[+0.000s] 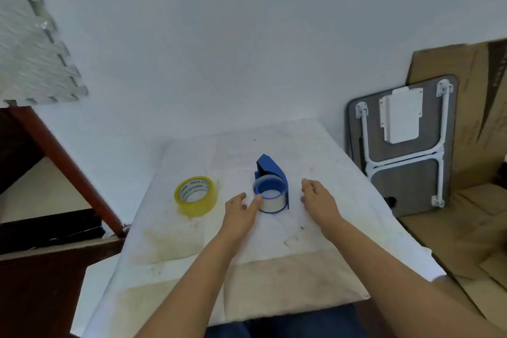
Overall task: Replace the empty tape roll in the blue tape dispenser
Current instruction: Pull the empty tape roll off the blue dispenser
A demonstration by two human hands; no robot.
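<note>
The blue tape dispenser (pixel 271 173) lies on its side in the middle of the white-covered table (pixel 315 151). A nearly bare white roll (pixel 270 202) sits on its blue hub. A full yellow tape roll (pixel 196 196), printed "MADE IN CHINA", lies flat to the left. My left hand (pixel 241 210) is open, its fingertips touching the left side of the white roll. My right hand (pixel 317 197) is open just right of the dispenser, apart from it.
A folded grey lap table with white legs (pixel 403 145) leans on the wall at the right, cardboard (pixel 472 123) behind and under it. Dark wooden furniture (pixel 55 167) stands to the left. A small scrap (pixel 290 241) lies on the stained cloth near me.
</note>
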